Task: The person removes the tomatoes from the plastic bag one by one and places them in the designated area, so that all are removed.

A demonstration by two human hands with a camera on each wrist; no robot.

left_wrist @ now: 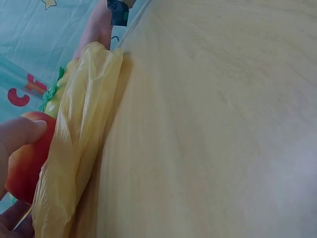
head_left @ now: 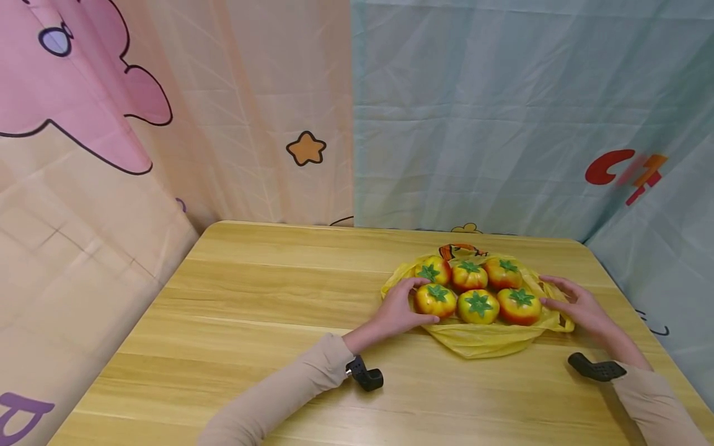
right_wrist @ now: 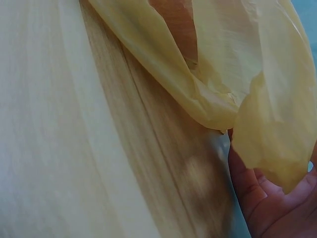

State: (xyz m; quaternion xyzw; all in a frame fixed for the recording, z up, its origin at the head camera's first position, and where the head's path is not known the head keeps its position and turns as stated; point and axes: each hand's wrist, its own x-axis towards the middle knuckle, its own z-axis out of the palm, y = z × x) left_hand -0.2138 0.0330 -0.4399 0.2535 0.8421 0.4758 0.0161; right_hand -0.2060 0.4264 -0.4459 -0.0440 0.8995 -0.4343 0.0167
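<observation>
Several yellow-and-red tomatoes with green star-shaped leaf tops stand in two rows on a spread yellow plastic bag (head_left: pixel 474 344). My left hand (head_left: pixel 397 310) holds the front-left tomato (head_left: pixel 434 302) between thumb and fingers; in the left wrist view the thumb lies on its red side (left_wrist: pixel 30 163). On the other side, my right hand (head_left: pixel 582 308) reaches in with fingers spread, fingertips at the bag's right edge beside the front-right tomato (head_left: pixel 520 310). In the right wrist view, a loose flap of the bag (right_wrist: pixel 277 119) hides part of that hand.
The wooden table (head_left: pixel 251 297) spreads out left of the bag and in front of it. An orange-and-black printed piece (head_left: pixel 462 251) lies behind the tomatoes. Patterned curtains (head_left: pixel 491 111) hang along the table's back and sides.
</observation>
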